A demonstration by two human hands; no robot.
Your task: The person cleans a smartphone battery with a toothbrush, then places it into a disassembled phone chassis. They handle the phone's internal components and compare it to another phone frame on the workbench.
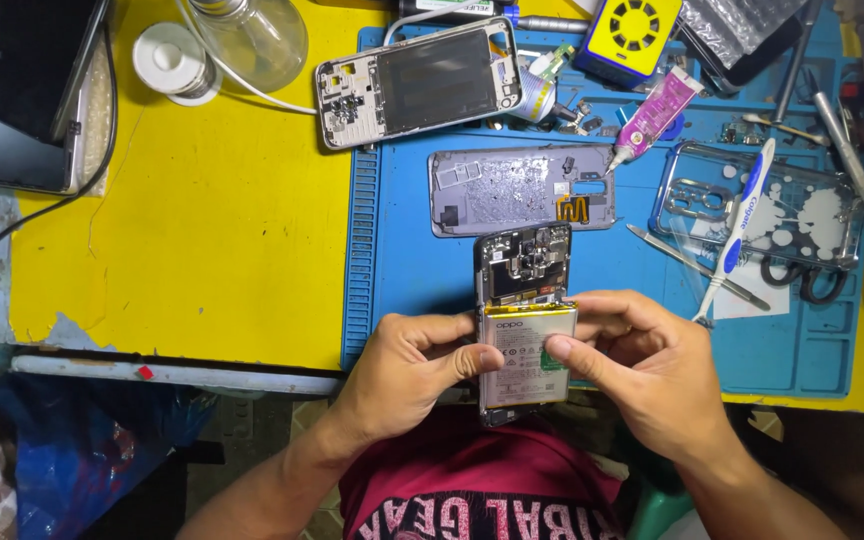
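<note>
white battery label (527, 355) — centre, pink glue tube (652, 115)

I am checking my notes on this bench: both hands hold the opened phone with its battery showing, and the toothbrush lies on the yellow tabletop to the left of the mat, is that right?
Not quite. The head view shows the toothbrush on the blue mat, to the right, resting across a clear phone case. The left hand and right hand do hold the opened phone, battery showing.
</note>
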